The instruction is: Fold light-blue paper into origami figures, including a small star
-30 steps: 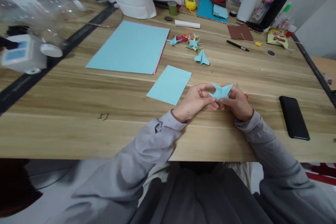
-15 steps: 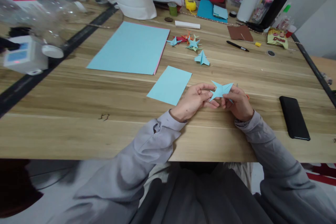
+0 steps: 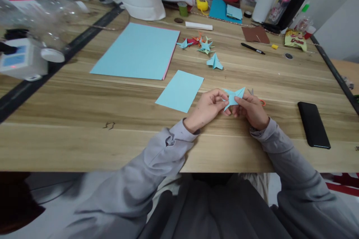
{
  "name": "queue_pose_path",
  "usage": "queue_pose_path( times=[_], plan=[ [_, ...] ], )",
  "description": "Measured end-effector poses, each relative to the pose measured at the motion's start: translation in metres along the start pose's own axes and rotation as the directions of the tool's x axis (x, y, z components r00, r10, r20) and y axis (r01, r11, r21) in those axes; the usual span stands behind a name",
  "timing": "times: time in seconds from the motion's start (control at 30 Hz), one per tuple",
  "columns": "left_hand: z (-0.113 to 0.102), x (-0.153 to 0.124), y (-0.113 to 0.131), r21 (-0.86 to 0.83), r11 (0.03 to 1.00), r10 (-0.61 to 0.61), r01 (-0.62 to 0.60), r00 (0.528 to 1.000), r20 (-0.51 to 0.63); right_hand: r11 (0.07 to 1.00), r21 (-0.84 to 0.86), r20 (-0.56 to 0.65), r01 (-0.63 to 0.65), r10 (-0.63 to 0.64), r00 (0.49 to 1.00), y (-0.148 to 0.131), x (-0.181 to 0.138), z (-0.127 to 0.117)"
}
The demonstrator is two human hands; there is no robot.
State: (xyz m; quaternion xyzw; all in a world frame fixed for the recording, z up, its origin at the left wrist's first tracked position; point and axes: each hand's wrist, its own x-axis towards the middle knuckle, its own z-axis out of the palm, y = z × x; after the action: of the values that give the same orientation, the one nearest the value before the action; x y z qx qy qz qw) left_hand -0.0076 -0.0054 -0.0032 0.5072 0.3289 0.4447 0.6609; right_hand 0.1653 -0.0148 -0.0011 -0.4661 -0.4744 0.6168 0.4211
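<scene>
My left hand (image 3: 206,109) and my right hand (image 3: 251,110) meet just above the wooden table (image 3: 84,119), both pinching a light blue folded paper shape (image 3: 232,96) with pointed tips. The left fingers grip its left side, the right thumb presses its right side. A small light blue paper rectangle (image 3: 180,90) lies flat just left of my left hand. Orange-handled scissors (image 3: 259,101) peek out behind my right hand.
A large light blue sheet (image 3: 137,50) lies at the middle left. Several finished paper shapes (image 3: 206,46) sit farther back, one (image 3: 214,62) nearer. A black phone (image 3: 313,124) lies right, a black pen (image 3: 252,48) beyond. Clutter lines the far edge and left side.
The folded paper has been pressed narrower between my hands, its right point drawn in. Both hands stay in about the same place.
</scene>
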Motion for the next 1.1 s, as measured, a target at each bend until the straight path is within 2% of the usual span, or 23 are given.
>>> queue_pose_path(
  times=[0.4,0.53,0.67,0.8,0.93,1.1],
  plan=[
    [0.0,-0.002,-0.005,0.186,0.981,0.069,-0.064,0.997,-0.019,0.998,-0.007,-0.073,0.067,-0.067,0.995,0.001,0.0,0.0],
    [0.001,-0.004,-0.004,0.246,0.957,0.166,-0.153,0.986,-0.031,0.995,-0.012,-0.064,0.098,-0.099,0.993,-0.001,-0.001,0.002],
    [-0.001,-0.004,-0.003,0.347,0.915,0.234,-0.208,0.971,-0.035,0.998,0.015,-0.031,0.061,-0.06,0.998,-0.005,-0.002,0.002],
    [0.0,-0.004,-0.002,0.277,0.946,0.18,-0.168,0.984,-0.016,0.999,0.044,0.012,0.015,-0.015,1.0,-0.008,-0.003,0.001],
    [0.0,-0.005,0.0,0.251,0.949,0.201,-0.19,0.979,-0.021,0.999,0.055,0.038,0.0,-0.002,0.999,-0.01,-0.003,0.0],
    [0.0,-0.004,-0.001,0.206,0.963,0.18,-0.174,0.984,-0.01,0.998,-0.025,-0.026,0.049,-0.05,0.998,-0.006,-0.001,-0.003]
  ],
)
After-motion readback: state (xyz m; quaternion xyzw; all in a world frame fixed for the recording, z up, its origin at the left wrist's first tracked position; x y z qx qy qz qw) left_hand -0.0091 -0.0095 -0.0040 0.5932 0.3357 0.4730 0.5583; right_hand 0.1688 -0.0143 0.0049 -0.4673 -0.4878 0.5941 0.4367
